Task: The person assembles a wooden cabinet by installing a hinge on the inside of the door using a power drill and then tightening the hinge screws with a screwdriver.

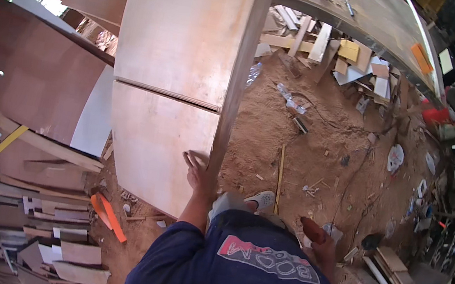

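Observation:
A tall pale plywood panel (174,63) stands upright in front of me, with a thin seam across its face. My left hand (197,173) lies flat on the panel's lower part, fingers spread, right at its front edge (234,96). Whether the thumb wraps round that edge is hidden. My right hand (324,249) hangs low at my right side and is closed on a short reddish-brown object (312,229); what kind of thing it is I cannot tell. My foot in a light shoe (261,199) stands on the sawdust floor between the hands.
Sawdust covers the floor (309,148), with a plastic bottle (290,98), a thin stick (280,173) and cables. Wood offcuts (335,52) lie under a long workbench (375,17). Dark plywood sheets (43,79) lean at left; orange strips (110,217) and scrap boards (49,233) lie below them.

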Demonstrator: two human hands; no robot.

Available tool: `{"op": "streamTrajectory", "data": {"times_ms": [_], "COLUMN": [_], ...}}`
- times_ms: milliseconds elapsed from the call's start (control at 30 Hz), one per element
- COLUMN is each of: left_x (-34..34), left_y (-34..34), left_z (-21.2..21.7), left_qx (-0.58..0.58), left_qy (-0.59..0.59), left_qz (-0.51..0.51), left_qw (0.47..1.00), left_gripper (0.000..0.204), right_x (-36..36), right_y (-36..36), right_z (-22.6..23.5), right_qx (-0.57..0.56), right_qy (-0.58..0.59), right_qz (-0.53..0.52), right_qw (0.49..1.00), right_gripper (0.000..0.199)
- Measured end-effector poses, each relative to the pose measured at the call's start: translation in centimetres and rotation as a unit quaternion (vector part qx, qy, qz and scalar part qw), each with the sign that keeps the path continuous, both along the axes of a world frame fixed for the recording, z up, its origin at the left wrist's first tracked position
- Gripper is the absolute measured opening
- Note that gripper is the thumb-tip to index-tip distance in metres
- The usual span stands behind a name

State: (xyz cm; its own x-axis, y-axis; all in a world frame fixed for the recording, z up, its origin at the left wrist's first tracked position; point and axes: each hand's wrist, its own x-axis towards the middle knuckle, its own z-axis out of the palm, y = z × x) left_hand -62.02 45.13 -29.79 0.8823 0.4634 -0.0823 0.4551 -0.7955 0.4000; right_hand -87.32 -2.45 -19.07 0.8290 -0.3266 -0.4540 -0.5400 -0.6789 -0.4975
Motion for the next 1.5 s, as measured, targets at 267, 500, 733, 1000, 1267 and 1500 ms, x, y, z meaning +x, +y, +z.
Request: {"op": "streamTrajectory", "data": {"times_ms": [267, 500, 733, 1000, 1267, 1500], "left_x": [4.1, 5.6, 7.5, 31.0, 39.8, 35.5], "left_y": [-2.3, -4.1, -7.2, -16.2, -24.9, -38.9], "left_z": [-2.6, -0.6, -8.4, -6.5, -5.7, -0.6], "left_qx": [-0.010, -0.004, 0.068, -0.333, -0.347, -0.248], "left_qy": [0.038, 0.085, 0.206, 0.159, -0.067, 0.153], "left_qz": [0.100, 0.112, 0.090, 0.108, 0.215, 0.311], "left_qw": [0.994, 0.990, 0.972, 0.923, 0.911, 0.905], "left_gripper": [0.098, 0.096, 0.074, 0.044, 0.042, 0.045], "right_x": [19.6, 35.8, 49.1, 65.5, 89.1, 109.2], "right_y": [-9.3, -12.1, -16.1, -23.0, -37.2, -53.6], "right_z": [2.9, 7.7, 10.5, 12.4, 6.5, -4.9], "right_qx": [0.045, -0.018, 0.090, 0.278, 0.465, 0.614], "right_qy": [-0.017, -0.044, -0.159, -0.346, -0.367, -0.263], "right_qz": [0.001, -0.061, -0.183, -0.248, -0.323, -0.299], "right_qw": [0.999, 0.997, 0.966, 0.861, 0.738, 0.681], "right_gripper": [0.068, 0.066, 0.059, 0.035, 0.027, 0.036]}}
